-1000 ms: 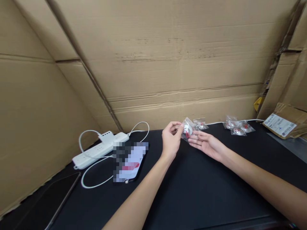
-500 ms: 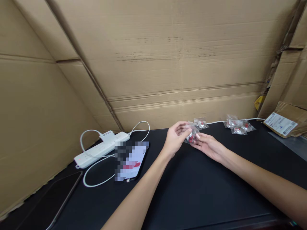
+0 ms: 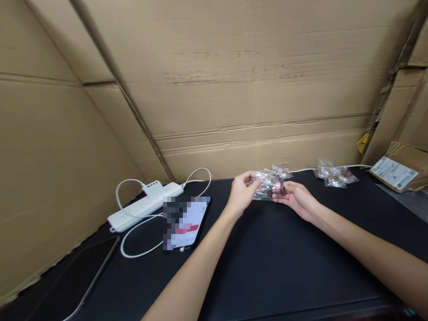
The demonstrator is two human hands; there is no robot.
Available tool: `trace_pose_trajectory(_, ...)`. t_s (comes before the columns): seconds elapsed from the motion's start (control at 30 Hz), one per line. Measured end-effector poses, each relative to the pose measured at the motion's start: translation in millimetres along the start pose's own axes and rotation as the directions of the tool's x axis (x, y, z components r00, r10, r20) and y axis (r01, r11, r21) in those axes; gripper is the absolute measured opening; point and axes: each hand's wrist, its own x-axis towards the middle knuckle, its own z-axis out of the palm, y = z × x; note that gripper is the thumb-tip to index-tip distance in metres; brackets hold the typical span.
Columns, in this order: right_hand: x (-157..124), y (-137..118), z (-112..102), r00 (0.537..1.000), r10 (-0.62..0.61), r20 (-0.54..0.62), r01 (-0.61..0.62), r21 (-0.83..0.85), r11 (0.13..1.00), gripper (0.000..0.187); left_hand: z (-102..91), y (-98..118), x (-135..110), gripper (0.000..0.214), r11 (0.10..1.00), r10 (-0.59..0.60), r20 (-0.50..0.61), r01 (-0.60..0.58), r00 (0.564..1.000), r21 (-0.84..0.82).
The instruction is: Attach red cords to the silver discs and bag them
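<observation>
A clear plastic bag [image 3: 264, 191] stretches between my two hands over the black table. My left hand [image 3: 242, 191] pinches its left side between thumb and fingers. At the right end, my right hand [image 3: 298, 199] grips a small round item with red markings [image 3: 278, 188]; whether it lies inside the bag or just outside I cannot tell. Just behind my hands, near the cardboard wall, lies a small clear packet with a red mark [image 3: 282, 171]. Farther right rests a pile of several similar packets [image 3: 335, 174].
A white power strip [image 3: 143, 209] with looping white cables lies at the left, beside a lit phone [image 3: 194, 223]. A dark tablet-like device [image 3: 72, 285] is at the near left. Cardboard walls [image 3: 261, 98] enclose the table; a labelled cardboard package [image 3: 396, 171] sits at the right.
My hands have moved apart, the right one shifting rightward. The clear bag, bunched between my fingers before, is now spread out. The view has shifted slightly.
</observation>
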Motion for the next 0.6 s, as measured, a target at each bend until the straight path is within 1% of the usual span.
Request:
trace_pose_trajectory(0.1, 5.9, -2.4, -8.2, 0.983, -0.078, -0.164, 0.073, -0.038, 0.997, 0.012, -4.1, -6.1, 3.8, 0.014, 0.991, -0.07, -0.085, 0.06, 0.994, -0.12)
trace_pose_trajectory(0.17, 9.8, -4.1, -14.5, 0.97, -0.123, -0.209, 0.115, -0.051, 0.992, 0.009, -8.7, -7.5, 6.5, 0.015, 0.983, -0.102, -0.131, 0.08, 0.986, -0.165)
trace_pose_trajectory(0.2, 11.2, -4.9, -17.0, 0.967, -0.134, -0.215, 0.124, -0.056, 0.991, 0.009, -11.7, -7.2, 7.8, 0.015, 0.985, -0.119, -0.156, 0.096, 0.981, -0.147)
trace_pose_trajectory(0.23, 12.1, -5.5, -18.8, 0.968, -0.138, -0.21, 0.128, -0.061, 0.99, 0.008, -15.3, -6.4, 8.7, 0.015, 0.99, -0.131, -0.181, 0.118, 0.975, -0.08)
trace_pose_trajectory(0.27, 12.5, -5.9, -19.7, 0.969, -0.143, -0.203, 0.131, -0.069, 0.989, 0.008, -19.1, -5.2, 9.3, 0.016, 0.988, -0.136, -0.212, 0.147, 0.968, 0.035)
trace_pose_trajectory(0.3, 12.4, -6.2, -19.9, 0.97, -0.146, -0.192, 0.132, -0.08, 0.988, 0.007, -23.0, -3.8, 9.5, 0.019, 0.964, -0.117, -0.231, 0.167, 0.966, 0.209)
trace_pose_trajectory(0.33, 12.0, -6.2, -19.5, 0.972, -0.149, -0.18, 0.134, -0.093, 0.987, 0.007, -26.6, -2.4, 9.1, 0.024, 0.898, -0.088, -0.237, 0.181, 0.967, 0.402)
trace_pose_trajectory(0.37, 11.3, -6.1, -18.7, 0.974, -0.152, -0.168, 0.135, -0.107, 0.985, 0.006, -29.7, -1.2, 8.2, 0.029, 0.801, -0.065, -0.229, 0.187, 0.971, 0.568)
trace_pose_trajectory(0.43, 10.0, -5.5, -16.8, 0.977, -0.158, -0.146, 0.138, -0.135, 0.981, 0.006, -33.3, 0.5, 4.9, 0.032, 0.593, -0.091, -0.185, 0.202, 0.979, 0.779)
trace_pose_trajectory(0.5, 9.4, -4.7, -15.6, 0.978, -0.163, -0.133, 0.141, -0.158, 0.977, 0.006, -32.8, 1.5, 0.8, 0.03, 0.415, -0.131, -0.17, 0.21, 0.977, 0.885)
trace_pose_trajectory(0.53, 9.4, -4.3, -15.4, 0.978, -0.165, -0.129, 0.143, -0.166, 0.976, 0.006, -31.1, 2.0, -1.2, 0.03, 0.34, -0.119, -0.169, 0.2, 0.978, 0.919)
trace_pose_trajectory(0.57, 9.7, -3.8, -15.4, 0.978, -0.167, -0.126, 0.144, -0.173, 0.974, 0.007, -28.7, 2.5, -3.1, 0.031, 0.287, -0.083, -0.152, 0.17, 0.985, 0.943)
trace_pose_trajectory(0.6, 10.1, -3.4, -15.6, 0.978, -0.169, -0.124, 0.146, -0.179, 0.973, 0.008, -25.7, 3.1, -4.7, 0.032, 0.263, -0.032, -0.111, 0.115, 0.993, 0.958)
